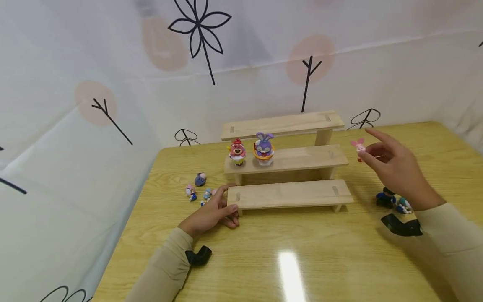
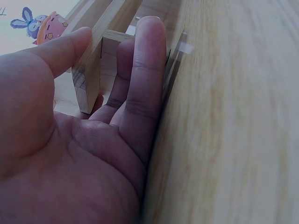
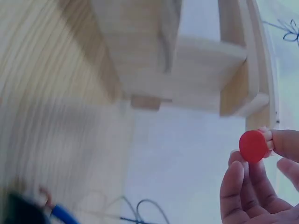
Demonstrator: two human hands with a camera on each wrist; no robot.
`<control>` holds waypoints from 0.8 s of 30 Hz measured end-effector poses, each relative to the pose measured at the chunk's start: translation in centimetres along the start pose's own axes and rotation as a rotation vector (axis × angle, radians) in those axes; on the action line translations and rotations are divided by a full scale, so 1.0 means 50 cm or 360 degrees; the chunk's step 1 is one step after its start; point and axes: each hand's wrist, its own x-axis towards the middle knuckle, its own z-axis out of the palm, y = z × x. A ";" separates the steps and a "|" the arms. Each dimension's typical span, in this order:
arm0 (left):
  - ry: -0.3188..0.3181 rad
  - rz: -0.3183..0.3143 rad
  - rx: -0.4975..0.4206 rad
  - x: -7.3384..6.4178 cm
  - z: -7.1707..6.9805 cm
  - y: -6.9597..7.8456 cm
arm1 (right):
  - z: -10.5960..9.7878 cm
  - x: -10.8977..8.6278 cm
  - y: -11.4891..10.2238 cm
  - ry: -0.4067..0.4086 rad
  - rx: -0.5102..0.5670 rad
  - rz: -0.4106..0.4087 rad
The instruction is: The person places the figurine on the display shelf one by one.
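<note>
- Thumb and fingers of the right hand [image 1: 401,170] are clamped on a pink figurine [image 1: 360,147] with long ears in the head view; one finger stands out straight, apart from it. The figurine is held up beside the right end of a three-tier wooden shelf [image 1: 290,193], apart from the shelf.
- At the other end, the left hand [image 1: 210,214] grips the left end of the lowest tier.
- On the middle tier [image 1: 305,157], a bear figurine [image 1: 237,152] with a red top stands just left of a purple rabbit figurine [image 1: 263,149]; the top tier [image 1: 283,124] rises behind them.
- Left of the shelf on the wood-grain table [image 1: 256,239] are a blue-grey figurine [image 1: 200,179], a pink-and-blue figurine [image 1: 190,192] and a blue-capped figurine [image 1: 207,193] near the left hand.
- Near the right wrist are a dark blue figurine [image 1: 385,199] and a green-capped figurine [image 1: 403,206]. Behind everything hangs a white cloth [image 1: 256,88] with plant drawings.
- In the left wrist view, the thumb and fingers lie on either side of the board's end, one finger nearly straight. The rabbit's head shows at upper left beside a pink piece [image 2: 51,29] with stars.
- In the right wrist view, the pink figurine's round red base [image 3: 253,146] faces the camera, pinched between the digits; the rest is mostly hidden. A blurred blue item [image 3: 64,214] shows at lower left.
</note>
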 end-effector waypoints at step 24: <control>0.0003 0.0008 0.0008 0.000 0.001 0.001 | 0.118 0.037 -0.111 0.0031 0.0291 -0.0213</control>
